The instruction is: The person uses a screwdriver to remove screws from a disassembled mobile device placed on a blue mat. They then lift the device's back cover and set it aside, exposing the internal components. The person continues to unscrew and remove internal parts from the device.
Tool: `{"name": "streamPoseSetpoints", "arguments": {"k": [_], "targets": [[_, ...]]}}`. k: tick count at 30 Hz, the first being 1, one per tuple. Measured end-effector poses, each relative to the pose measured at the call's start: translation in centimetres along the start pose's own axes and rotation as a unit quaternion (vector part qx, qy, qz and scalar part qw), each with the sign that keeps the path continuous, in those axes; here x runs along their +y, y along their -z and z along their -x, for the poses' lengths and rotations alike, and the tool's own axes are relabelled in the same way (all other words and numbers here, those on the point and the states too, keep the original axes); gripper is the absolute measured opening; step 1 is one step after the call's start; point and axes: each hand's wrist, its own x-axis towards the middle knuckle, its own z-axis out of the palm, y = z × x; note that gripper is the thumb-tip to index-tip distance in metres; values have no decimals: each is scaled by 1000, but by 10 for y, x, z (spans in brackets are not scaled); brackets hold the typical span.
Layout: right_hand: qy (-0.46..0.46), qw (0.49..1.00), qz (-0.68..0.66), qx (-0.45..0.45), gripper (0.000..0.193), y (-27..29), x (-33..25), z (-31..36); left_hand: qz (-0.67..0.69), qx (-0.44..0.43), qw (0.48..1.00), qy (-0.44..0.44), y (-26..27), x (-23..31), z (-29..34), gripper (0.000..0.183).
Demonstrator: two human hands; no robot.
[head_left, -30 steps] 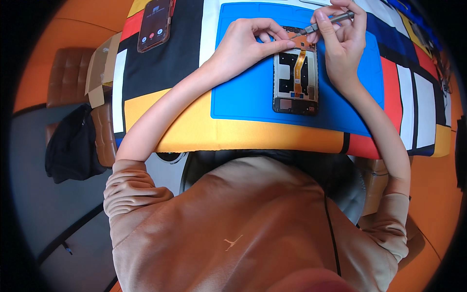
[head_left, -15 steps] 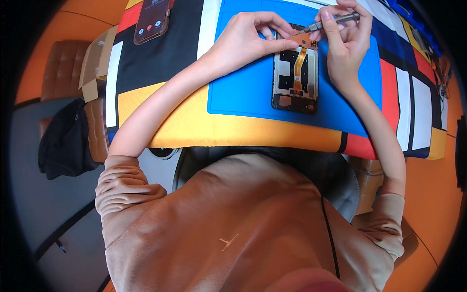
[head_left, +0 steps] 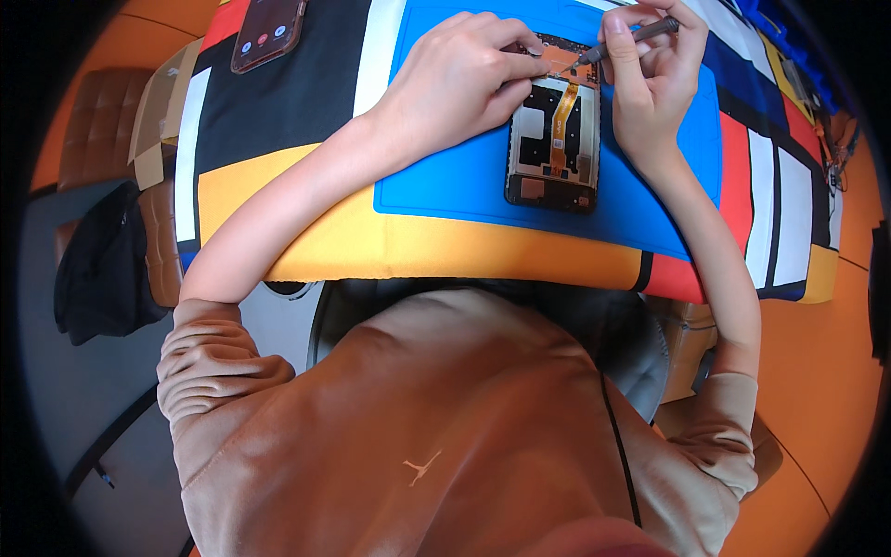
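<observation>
An opened phone (head_left: 577, 130) lies on a blue mat (head_left: 445, 186), its inside facing up. An orange-gold ribbon cable (head_left: 562, 130) runs down its middle, below a copper-coloured area (head_left: 560, 61) near the top. My left hand (head_left: 469, 74) has its fingers bent together against the phone's upper left edge, steadying it. In my right hand (head_left: 654, 88) is a slim grey pen-shaped tool (head_left: 640, 35), gripped between thumb and fingers. Its fine tip points down-left at the copper-coloured area, close to my left fingertips. Whether the tip touches is too small to tell.
Another phone (head_left: 267, 35) with a lit screen lies at the far left on the colour-blocked tablecloth (head_left: 278, 111). A cardboard box (head_left: 158, 130) and a black cloth item (head_left: 107, 265) are beyond the table's left side. Cables (head_left: 831, 153) gather at the far right.
The whole view has shifted slightly, so the scene sits further left. My left thumb has drawn back from the phone's middle toward its left edge. The tool is still at the upper part.
</observation>
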Motion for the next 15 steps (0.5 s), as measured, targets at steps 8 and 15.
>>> {"name": "streamPoseSetpoints", "arguments": {"k": [8,15], "targets": [[-19,1000,5,-3,25,-4,-5,1,-13,-3,1000,-9,-4,-4,4,17],[58,988,125,-76,22,5,-5,-4,-2,-4,1000,-16,0,-2,2,16]]}}
